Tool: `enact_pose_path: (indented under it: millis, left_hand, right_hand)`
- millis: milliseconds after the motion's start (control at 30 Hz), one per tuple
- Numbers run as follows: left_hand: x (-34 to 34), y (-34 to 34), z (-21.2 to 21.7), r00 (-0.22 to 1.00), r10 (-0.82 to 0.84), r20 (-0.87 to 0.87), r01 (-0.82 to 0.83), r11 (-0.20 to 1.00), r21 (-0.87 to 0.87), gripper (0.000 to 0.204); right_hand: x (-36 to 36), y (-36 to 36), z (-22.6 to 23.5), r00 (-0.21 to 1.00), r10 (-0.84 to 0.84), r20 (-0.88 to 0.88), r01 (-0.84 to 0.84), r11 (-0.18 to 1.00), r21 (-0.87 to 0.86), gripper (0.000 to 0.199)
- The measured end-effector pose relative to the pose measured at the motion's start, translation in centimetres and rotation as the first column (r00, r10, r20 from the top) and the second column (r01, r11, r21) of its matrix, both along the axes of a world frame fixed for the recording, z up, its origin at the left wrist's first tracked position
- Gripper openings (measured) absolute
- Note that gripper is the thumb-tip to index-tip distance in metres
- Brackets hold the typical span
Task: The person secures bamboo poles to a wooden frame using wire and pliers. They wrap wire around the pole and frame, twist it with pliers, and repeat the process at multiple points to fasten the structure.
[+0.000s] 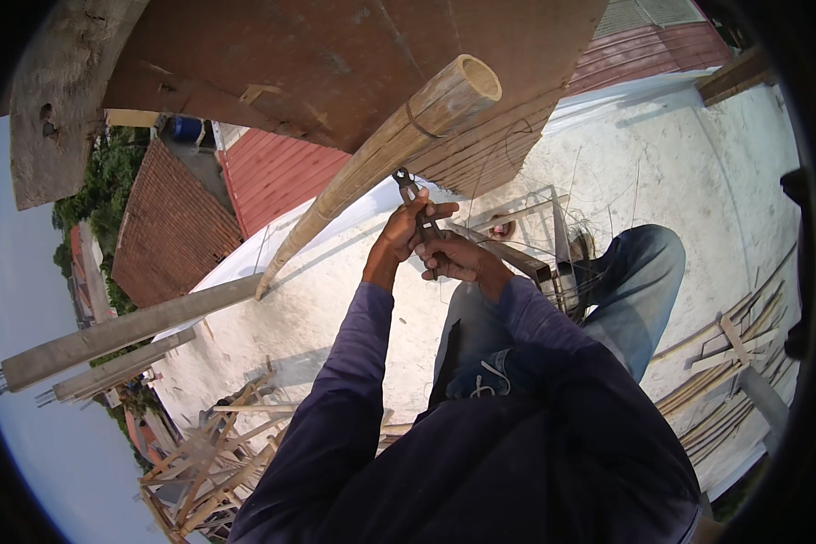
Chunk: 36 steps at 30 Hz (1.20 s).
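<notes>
Both hands were closed on the handles of the pincers (414,201) — left hand (402,232) above, right hand (455,258) just below — with the tool's head touching the slanted bamboo pole (381,150) near a wire tie (420,122).

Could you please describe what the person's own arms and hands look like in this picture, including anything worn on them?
Both arms wear long, loose sleeves of dark purple-blue cloth that reach to the wrists, with soft folds along the forearms. The left hand and the right hand are bare: no gloves, and no watch, rings or markings can be made out. The same dark cloth covers the shoulders.
</notes>
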<state>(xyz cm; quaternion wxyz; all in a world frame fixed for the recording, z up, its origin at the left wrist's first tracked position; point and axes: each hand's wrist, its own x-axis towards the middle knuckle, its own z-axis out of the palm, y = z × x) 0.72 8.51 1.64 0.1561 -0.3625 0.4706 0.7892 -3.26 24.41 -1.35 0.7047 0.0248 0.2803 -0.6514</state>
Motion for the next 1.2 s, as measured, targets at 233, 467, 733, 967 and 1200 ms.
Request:
enact_pose_path:
  millis: [233, 467, 733, 967, 1200]
  left_hand:
    - [-1.3, 3.0, -2.7, 0.989, 0.144, -0.033, -0.146, 0.922, -0.358, 0.050]
    - [-0.7, 2.0, -1.7, 0.976, -0.021, 0.217, 0.151, 0.785, -0.601, 0.065]
    - [1.8, -0.7, 1.0, 0.990, -0.108, 0.093, 0.133, 0.939, -0.318, 0.080]
    - [0.1, 0.2, 0.4, 0.992, -0.028, -0.121, 0.027, 1.000, -0.011, 0.059]
    - [-0.2, 1.8, -1.1, 0.997, 0.072, -0.032, -0.077, 0.969, -0.234, 0.055]
  right_hand:
    - [3.0, -0.3, 1.8, -0.027, 0.342, -0.939, 0.466, 0.836, 0.291, 0.047]
    - [3.6, -2.0, -1.6, 0.251, 0.179, -0.951, 0.376, 0.888, 0.266, 0.033]
    - [1.6, -1.1, -0.8, 0.984, -0.069, 0.164, 0.074, 0.997, -0.022, 0.032]
    - [0.4, -0.3, -0.2, 0.889, 0.013, 0.458, 0.142, 0.942, -0.303, 0.028]
    - [0.7, 0.6, -0.2, 0.858, 0.053, -0.512, 0.035, 0.986, 0.161, 0.032]
